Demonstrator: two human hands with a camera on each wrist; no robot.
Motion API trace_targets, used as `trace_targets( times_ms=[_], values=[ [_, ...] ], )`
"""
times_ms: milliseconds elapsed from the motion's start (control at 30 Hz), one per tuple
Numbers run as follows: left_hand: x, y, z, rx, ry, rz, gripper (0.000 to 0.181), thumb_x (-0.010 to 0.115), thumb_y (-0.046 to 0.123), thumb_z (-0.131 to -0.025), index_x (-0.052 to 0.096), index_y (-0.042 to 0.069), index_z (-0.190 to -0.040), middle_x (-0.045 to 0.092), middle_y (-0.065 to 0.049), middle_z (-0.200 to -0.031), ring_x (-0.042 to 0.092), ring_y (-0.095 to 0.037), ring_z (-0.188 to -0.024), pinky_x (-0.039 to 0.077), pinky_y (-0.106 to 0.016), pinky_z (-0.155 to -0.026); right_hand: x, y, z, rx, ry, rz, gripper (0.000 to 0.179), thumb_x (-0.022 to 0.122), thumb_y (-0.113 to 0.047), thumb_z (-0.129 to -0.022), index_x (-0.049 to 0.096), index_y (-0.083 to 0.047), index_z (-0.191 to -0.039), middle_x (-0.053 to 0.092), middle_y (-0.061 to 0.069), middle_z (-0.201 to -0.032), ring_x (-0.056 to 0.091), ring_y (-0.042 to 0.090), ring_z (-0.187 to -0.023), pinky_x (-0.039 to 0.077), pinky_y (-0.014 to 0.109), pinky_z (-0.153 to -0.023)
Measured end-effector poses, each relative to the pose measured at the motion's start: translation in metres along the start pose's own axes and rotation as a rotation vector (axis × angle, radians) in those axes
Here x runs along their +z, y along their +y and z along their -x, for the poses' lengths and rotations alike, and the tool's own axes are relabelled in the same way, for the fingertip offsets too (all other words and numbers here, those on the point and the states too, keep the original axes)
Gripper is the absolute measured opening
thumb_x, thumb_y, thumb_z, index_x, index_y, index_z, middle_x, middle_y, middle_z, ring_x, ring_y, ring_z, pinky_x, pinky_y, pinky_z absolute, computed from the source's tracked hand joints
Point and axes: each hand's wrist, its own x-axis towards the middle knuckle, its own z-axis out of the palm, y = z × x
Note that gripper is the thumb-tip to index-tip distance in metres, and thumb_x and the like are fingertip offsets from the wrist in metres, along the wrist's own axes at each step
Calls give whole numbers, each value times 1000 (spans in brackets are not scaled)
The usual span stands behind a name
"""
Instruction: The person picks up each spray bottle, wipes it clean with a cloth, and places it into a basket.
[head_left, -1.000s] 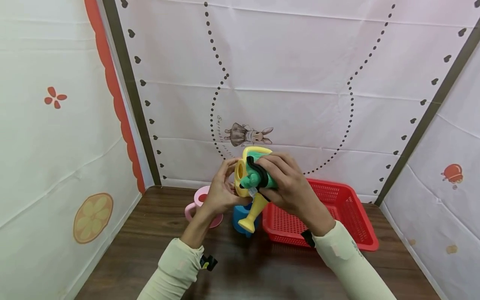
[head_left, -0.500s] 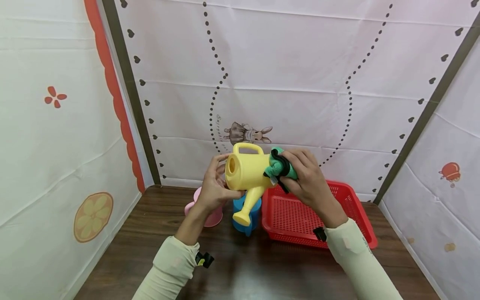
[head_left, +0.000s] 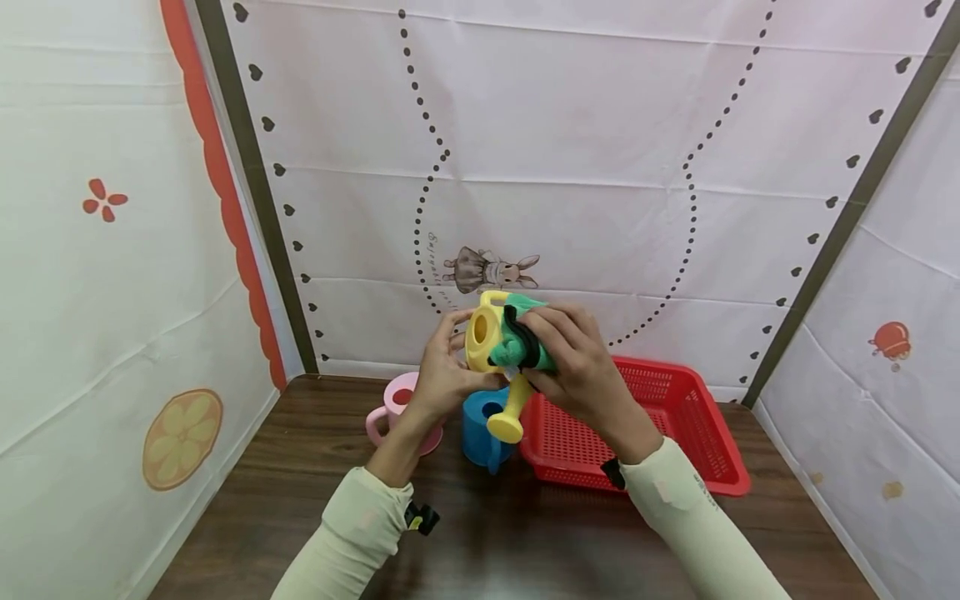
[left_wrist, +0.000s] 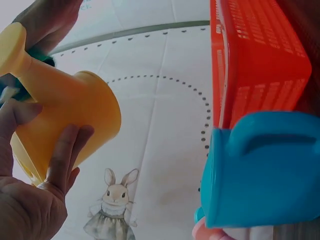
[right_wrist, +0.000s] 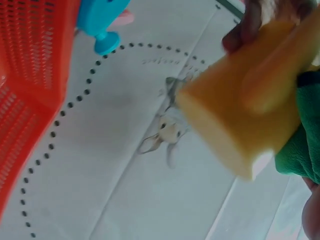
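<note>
A yellow toy watering can is held up above the table, tipped on its side with its spout pointing toward me. My left hand grips it around the body from the left; the left wrist view shows thumb and fingers on the can. My right hand holds a bunched green cloth with black edging against the can's upper side. In the right wrist view the cloth lies at the can's side, and the can looks blurred there.
Below the hands stand a pink watering can and a blue watering can on the dark wooden table. To their right lies a red perforated basket. Patterned white sheets rise behind and at both sides.
My right hand moved out to the can's right end with the cloth, then came back left over its body. The can has turned in my left hand, and its spout has shifted.
</note>
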Motion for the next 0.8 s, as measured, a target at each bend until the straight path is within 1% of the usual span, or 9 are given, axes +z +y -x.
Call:
trace_targets(
  times_ms=[67,167,267,367,433,500,600,700,800],
  values=[
    [2,-1,-1,-11,16,0,98,91,-9,-78,45,7,-163,69,-32,-146,76,-32,-113,69,-30,-83,4,-5,-5,-43,6,29,73,100,-12,-82,63,-2,-145,71,19,-139,58,40,-133,56,55,-107],
    [4,-1,-1,-36,47,-1,95,90,-9,-80,46,7,-163,68,-32,-146,77,-28,-108,68,-28,-80,9,-9,-10,-90,23,59,74,102,-14,-80,64,-2,-142,71,18,-138,59,38,-133,58,54,-108],
    [4,-2,0,-56,65,14,93,88,-11,-80,47,7,-162,67,-32,-148,76,-24,-103,67,-27,-77,11,-12,-11,-114,31,72,77,105,-16,-77,64,-3,-140,72,18,-137,60,38,-133,60,54,-108],
    [2,-2,0,-70,57,49,94,86,-14,-79,46,6,-162,66,-34,-149,77,-21,-103,68,-28,-77,12,-12,-9,-123,21,79,81,107,-19,-75,63,-3,-141,71,18,-138,59,38,-134,60,53,-109],
    [0,-1,1,-83,49,81,96,86,-17,-78,45,6,-162,65,-34,-149,78,-21,-103,69,-30,-79,10,-10,-7,-122,12,85,83,107,-20,-74,63,-4,-142,70,18,-140,59,38,-135,60,53,-109],
    [-2,1,2,-88,34,124,99,85,-20,-76,43,7,-162,64,-35,-150,78,-21,-104,70,-32,-83,7,-7,-4,-116,12,94,85,108,-20,-74,62,-4,-143,70,17,-140,58,38,-135,60,53,-109],
    [-8,5,2,-80,22,183,102,84,-22,-74,41,8,-161,63,-36,-149,79,-23,-103,71,-37,-87,1,0,2,-86,22,100,85,108,-16,-73,63,-3,-144,70,17,-140,58,39,-135,58,53,-108],
    [-13,9,3,-63,23,207,103,85,-21,-73,40,9,-160,64,-37,-149,80,-22,-106,71,-39,-90,-4,9,6,-52,26,104,80,105,-11,-76,63,-2,-145,71,17,-139,58,39,-134,55,54,-108],
    [-17,12,4,-60,41,209,104,86,-21,-72,40,9,-161,65,-37,-149,80,-20,-106,71,-37,-91,-8,15,10,-31,15,112,75,101,-9,-80,63,-1,-144,70,18,-140,58,40,-135,54,53,-109]
  ],
)
